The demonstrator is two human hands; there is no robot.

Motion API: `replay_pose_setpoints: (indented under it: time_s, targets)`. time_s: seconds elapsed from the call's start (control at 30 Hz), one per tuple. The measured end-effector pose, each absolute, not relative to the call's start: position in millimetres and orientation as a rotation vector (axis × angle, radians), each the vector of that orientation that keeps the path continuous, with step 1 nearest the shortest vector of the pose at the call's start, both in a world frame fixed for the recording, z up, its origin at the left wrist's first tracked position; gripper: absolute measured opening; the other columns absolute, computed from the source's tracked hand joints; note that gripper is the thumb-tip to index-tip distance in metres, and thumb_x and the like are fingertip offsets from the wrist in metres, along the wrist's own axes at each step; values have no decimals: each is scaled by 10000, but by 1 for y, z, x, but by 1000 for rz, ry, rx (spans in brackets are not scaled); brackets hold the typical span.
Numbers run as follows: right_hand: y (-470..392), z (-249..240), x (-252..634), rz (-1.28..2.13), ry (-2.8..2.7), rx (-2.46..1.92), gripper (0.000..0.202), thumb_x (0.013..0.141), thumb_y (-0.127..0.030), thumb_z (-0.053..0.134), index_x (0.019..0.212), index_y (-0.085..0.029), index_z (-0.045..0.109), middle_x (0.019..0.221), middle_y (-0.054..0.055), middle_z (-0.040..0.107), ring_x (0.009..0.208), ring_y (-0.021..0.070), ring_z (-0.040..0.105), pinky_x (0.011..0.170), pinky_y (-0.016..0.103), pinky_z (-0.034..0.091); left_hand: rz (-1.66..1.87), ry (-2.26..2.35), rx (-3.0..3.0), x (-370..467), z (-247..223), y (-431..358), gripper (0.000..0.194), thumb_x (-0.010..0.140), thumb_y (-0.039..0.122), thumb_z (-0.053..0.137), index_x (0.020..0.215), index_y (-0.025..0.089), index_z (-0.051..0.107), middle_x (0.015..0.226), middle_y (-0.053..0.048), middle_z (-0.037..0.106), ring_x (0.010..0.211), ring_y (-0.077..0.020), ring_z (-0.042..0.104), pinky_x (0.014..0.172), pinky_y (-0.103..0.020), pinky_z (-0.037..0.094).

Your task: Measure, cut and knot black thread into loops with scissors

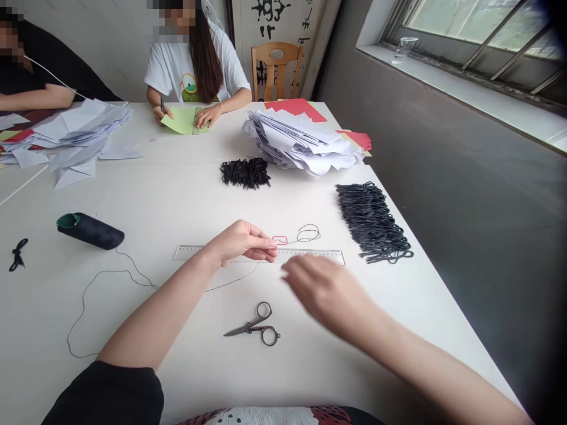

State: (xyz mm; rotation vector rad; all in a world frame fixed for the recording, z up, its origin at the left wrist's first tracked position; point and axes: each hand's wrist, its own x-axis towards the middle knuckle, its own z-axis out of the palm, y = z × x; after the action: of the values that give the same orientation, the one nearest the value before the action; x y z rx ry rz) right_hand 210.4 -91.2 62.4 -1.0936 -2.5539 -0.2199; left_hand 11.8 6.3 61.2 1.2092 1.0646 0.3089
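My left hand [243,242] pinches a thin dark thread [233,281] above a clear ruler [328,255]. Past the fingertips, the thread's free end curls in a loose loop behind the ruler. The other way, it runs under my left forearm towards a black thread spool [98,231]. My right hand [316,283], smeared by motion, hovers just right of the left one, near the ruler's right half. Its fingers look bent, but whether they hold anything does not show. Metal scissors [249,327] lie partly spread on the table in front of both hands.
Bundles of black looped cords [370,221] and a smaller black bundle [245,172] lie on the white table [190,198]. A knotted cord [18,255] is far left. Paper stacks [301,141] stand behind. Across the table, a person handles green paper [179,121]; another sits left.
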Motion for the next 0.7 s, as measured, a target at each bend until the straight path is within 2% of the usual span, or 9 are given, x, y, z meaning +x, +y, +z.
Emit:
replay_pose_setpoints:
  time_s: [0.07, 0.2, 0.3, 0.47, 0.63, 0.7]
  targets:
    - [-114, 42, 188, -117, -2819, -988, 138, 862, -98, 531, 754, -183, 533, 707, 42, 526, 584, 168, 488, 500, 317, 370, 323, 1085, 1203, 11, 62, 7, 285, 693, 391, 788, 785, 124, 749, 862, -107, 745, 817, -196, 714, 773, -265, 547]
    - [-136, 15, 165, -76, -3007, -936, 100, 803, -61, 528, 826, -158, 542, 756, 42, 489, 616, 172, 485, 455, 309, 321, 324, 1105, 1214, 11, 63, 7, 265, 711, 373, 775, 808, 127, 752, 873, -102, 748, 828, -195, 718, 760, -240, 540]
    - [-138, 17, 161, -79, -3087, -938, 154, 800, -34, 491, 897, -141, 541, 764, 47, 472, 675, 181, 506, 452, 301, 303, 318, 1100, 1225, 10, 62, 8, 255, 720, 375, 769, 806, 135, 756, 859, -94, 749, 828, -188, 718, 747, -221, 535]
    - [-132, 27, 166, -15, -3171, -989, 217, 779, 6, 453, 917, -143, 527, 775, 51, 479, 632, 174, 505, 447, 302, 258, 320, 1086, 1225, 10, 61, 8, 248, 723, 382, 767, 788, 142, 756, 847, -93, 748, 820, -185, 717, 733, -216, 539]
    - [-110, 39, 188, 459, -3101, -954, 209, 817, -26, 421, 918, -171, 531, 826, 35, 559, 520, 121, 459, 474, 295, 236, 313, 1087, 1231, 10, 64, 5, 240, 721, 369, 769, 774, 135, 754, 846, -97, 747, 802, -184, 716, 715, -215, 545]
    - [-97, 49, 201, 709, -2970, -1057, 166, 825, -73, 464, 942, -174, 526, 815, 25, 582, 554, 116, 473, 504, 272, 265, 309, 1081, 1235, 10, 65, 4, 244, 720, 372, 770, 777, 135, 756, 839, -100, 746, 807, -188, 716, 719, -220, 548]
